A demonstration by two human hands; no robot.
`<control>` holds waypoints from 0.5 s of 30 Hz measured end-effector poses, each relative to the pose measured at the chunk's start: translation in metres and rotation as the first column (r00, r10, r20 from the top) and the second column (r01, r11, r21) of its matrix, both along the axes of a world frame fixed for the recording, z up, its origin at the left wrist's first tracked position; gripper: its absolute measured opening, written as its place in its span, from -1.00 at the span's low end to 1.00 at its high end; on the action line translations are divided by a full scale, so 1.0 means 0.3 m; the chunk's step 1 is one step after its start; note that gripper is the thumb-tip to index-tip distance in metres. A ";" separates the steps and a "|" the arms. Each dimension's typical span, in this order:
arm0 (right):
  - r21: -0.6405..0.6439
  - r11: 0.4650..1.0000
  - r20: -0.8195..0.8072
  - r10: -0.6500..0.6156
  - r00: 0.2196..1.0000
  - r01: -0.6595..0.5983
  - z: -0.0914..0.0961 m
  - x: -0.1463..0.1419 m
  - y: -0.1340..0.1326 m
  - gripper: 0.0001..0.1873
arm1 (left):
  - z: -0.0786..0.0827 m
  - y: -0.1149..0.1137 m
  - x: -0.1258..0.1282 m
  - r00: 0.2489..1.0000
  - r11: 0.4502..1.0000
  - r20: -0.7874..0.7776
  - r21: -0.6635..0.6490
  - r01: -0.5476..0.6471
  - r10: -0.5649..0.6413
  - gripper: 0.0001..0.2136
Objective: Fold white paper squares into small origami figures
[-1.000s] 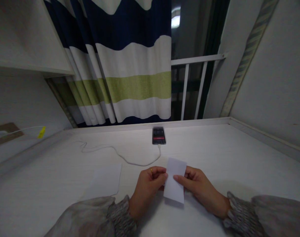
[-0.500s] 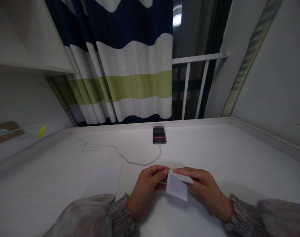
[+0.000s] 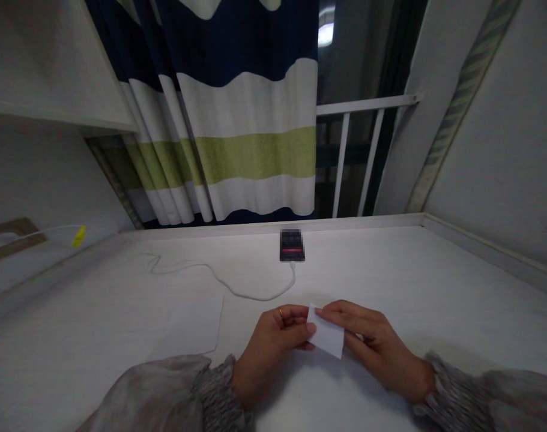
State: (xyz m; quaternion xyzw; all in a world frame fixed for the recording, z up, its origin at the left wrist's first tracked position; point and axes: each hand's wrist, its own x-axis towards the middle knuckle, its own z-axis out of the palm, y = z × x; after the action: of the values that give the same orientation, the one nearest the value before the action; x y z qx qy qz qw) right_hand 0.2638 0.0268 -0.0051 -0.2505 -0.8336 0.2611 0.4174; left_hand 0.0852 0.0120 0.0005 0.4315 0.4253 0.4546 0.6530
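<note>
Holds a folded paper (image 3: 327, 338) low over the table (image 3: 390, 270), close to the body, between both hands. Pinches its left edge with the left hand (image 3: 273, 342), thumb and fingertips closed on the paper, a ring on one finger. Lays the right hand (image 3: 372, 345) along the upper and right side, fingers stretched over the top edge and grasping it, thumb hidden underneath. Cannot tell whether the lower corner touches the table or hangs just clear of it. Records a loose sheet (image 3: 194, 329) flat on the table, to the left of the left hand and apart from it. Records a phone (image 3: 292, 245) at the far edge, well apart from the hands, with a white cable (image 3: 237, 285) trailing across the table towards the left wall. Notes a striped curtain (image 3: 250, 150) and a white railing (image 3: 367, 105) behind. Rates the grip as light, fingertips only. Flags a risk of skewed layers and a crooked crease from uneven pressure between the two hands. Flags a risk of a tear at the fold from any pull in opposite directions. Flags dim light as a likely cause of unnoticed misalignment along the edges. Flags the loose sheet as open to a sweep of the left sleeve (image 3: 165, 390), and the near loop of cable as open to a snag on a forward reach, with a dragged phone as the consequence.
</note>
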 end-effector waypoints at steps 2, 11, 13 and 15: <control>-0.057 0.998 -0.016 0.006 1.000 -0.007 0.009 0.006 0.002 -0.51 | -0.008 0.010 -0.004 0.997 0.997 -0.069 0.068 -0.032 0.037 -0.74; -0.311 0.942 0.037 -0.120 0.992 0.125 0.039 -0.020 -0.006 -0.79 | -0.024 -0.031 -0.012 0.891 0.852 -0.439 0.505 0.139 0.114 -0.82; -0.285 0.950 0.036 -0.118 0.992 0.123 0.039 -0.024 -0.011 -0.79 | -0.025 -0.038 -0.007 0.900 0.872 -0.415 0.482 0.089 0.137 -0.82; -0.288 0.946 -0.008 -0.160 0.987 0.151 0.034 -0.023 -0.011 -0.79 | -0.025 -0.039 -0.002 0.924 0.893 -0.347 0.451 0.015 0.160 -0.79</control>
State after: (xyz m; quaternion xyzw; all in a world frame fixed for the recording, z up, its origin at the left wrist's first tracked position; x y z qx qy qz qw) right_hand 0.2568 0.0233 0.0052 -0.3690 -0.7581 0.3491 0.4089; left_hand 0.0847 0.0003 -0.0071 0.6314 0.4428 0.4733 0.4258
